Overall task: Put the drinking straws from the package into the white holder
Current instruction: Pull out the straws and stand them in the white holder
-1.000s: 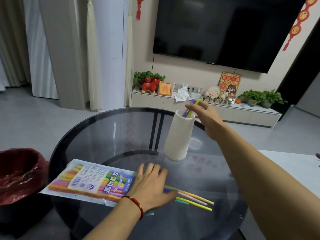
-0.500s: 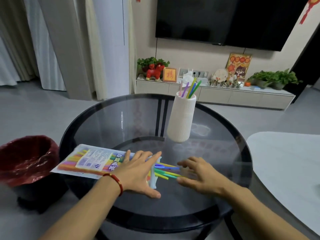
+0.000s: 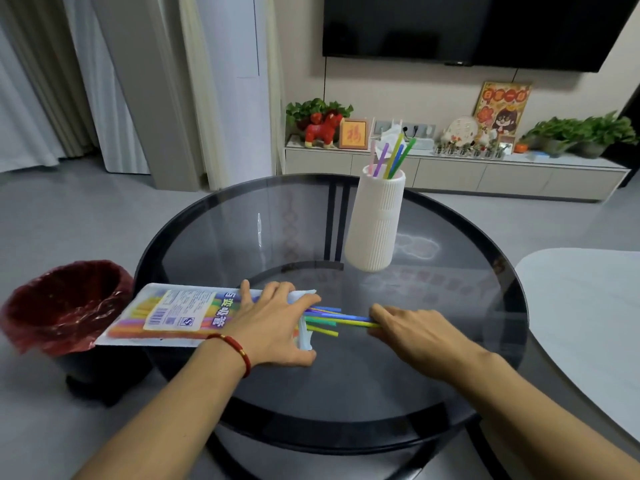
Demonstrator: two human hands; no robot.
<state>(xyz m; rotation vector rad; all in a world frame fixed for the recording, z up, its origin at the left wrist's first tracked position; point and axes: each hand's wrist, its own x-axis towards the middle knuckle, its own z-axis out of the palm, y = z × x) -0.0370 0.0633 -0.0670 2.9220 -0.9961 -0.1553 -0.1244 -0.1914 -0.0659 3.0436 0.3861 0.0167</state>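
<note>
Several coloured straws point(image 3: 327, 320) stick out of the open right end of the package point(image 3: 173, 315), which lies flat on the near left part of the round glass table point(image 3: 450, 358), its left end reaching past the table's rim. The left hand point(image 3: 273, 323) lies spread, palm down, on the package's right end, pressing it to the glass, with a red cord bracelet point(image 3: 233, 348) at the wrist. The right hand point(image 3: 412, 332) is just to the right, its fingertips point(image 3: 375, 313) pinched on the far ends of the blue and yellow straws. Farther back, right of centre, the white holder point(image 3: 377, 226) stands on the table, with five straws point(image 3: 393, 157) leaning in its mouth. To the left of the table, on the floor, is a bin with a red liner point(image 3: 65, 306).
</note>
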